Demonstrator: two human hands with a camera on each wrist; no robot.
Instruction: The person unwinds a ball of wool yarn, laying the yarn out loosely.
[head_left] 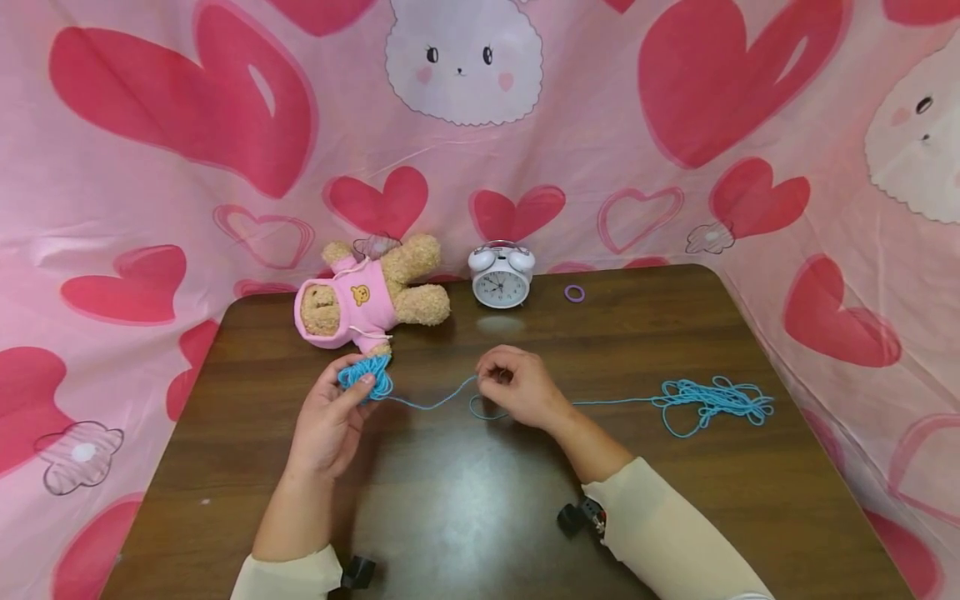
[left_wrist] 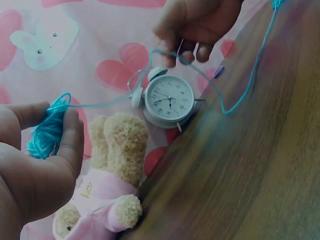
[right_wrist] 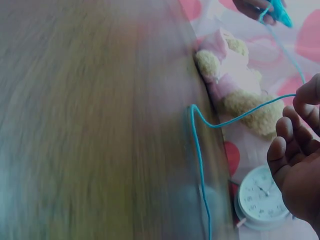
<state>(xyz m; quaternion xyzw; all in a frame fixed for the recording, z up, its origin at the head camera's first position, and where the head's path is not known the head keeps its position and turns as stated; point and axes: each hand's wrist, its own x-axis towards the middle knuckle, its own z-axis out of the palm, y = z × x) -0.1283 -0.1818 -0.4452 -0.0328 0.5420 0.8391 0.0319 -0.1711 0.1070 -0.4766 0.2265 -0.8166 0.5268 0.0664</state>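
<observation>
The left hand point(head_left: 326, 425) grips a blue string bundle point(head_left: 381, 379), left of centre in the head view; the right hand point(head_left: 528, 390), near centre, pinches its strand point(head_left: 427, 407). Light, even tension should prevent tangles. In the left wrist view, the bundle's long axis slants from lower left to upper right; the strand exits rightward.

Blue yarn point(head_left: 366, 377); tan bear point(head_left: 423, 306) in pink hoodie point(head_left: 372, 310); white clock point(head_left: 501, 287); purple ring point(head_left: 574, 300); brown, wood-grained surface point(head_left: 465, 500); pink backdrop point(head_left: 588, 67) with red hearts point(head_left: 757, 200).
</observation>
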